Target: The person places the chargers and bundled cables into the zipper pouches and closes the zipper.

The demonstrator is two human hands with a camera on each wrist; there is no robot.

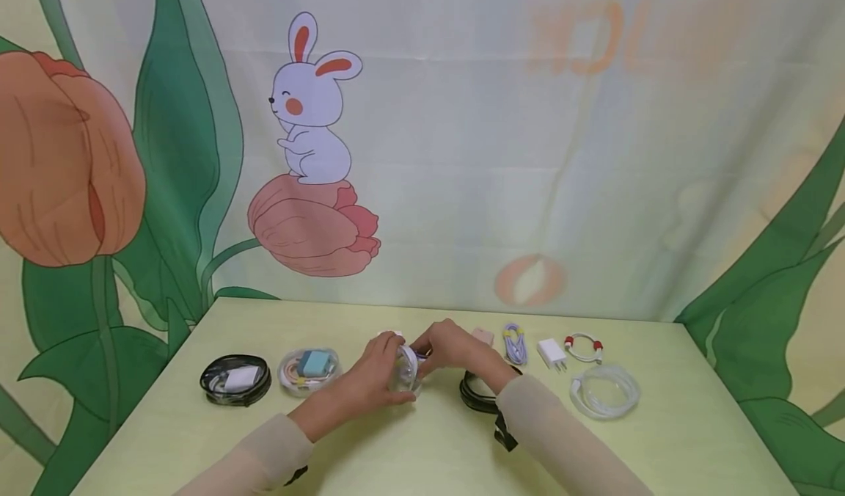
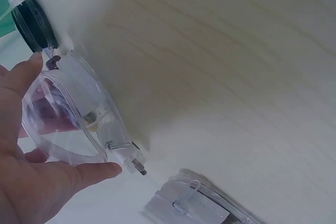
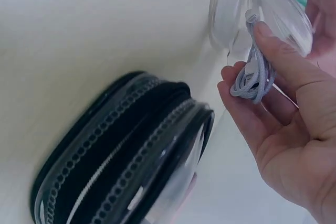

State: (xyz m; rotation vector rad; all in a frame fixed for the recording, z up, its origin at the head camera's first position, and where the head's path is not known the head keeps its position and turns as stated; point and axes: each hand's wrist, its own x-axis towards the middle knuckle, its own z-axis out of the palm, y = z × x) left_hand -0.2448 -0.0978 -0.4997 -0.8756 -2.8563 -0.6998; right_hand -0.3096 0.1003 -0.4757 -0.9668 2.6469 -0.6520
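The left hand (image 1: 370,378) grips the clear case (image 2: 86,90) between thumb and fingers, presumably to steady it; the right hand (image 3: 299,142) pinches the coiled cable (image 3: 255,80), likely keeping loops together.

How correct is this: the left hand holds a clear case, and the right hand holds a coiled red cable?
One detail is wrong: the coiled cable in the right hand is grey, not red, as the right wrist view shows. The left hand does hold a clear case.
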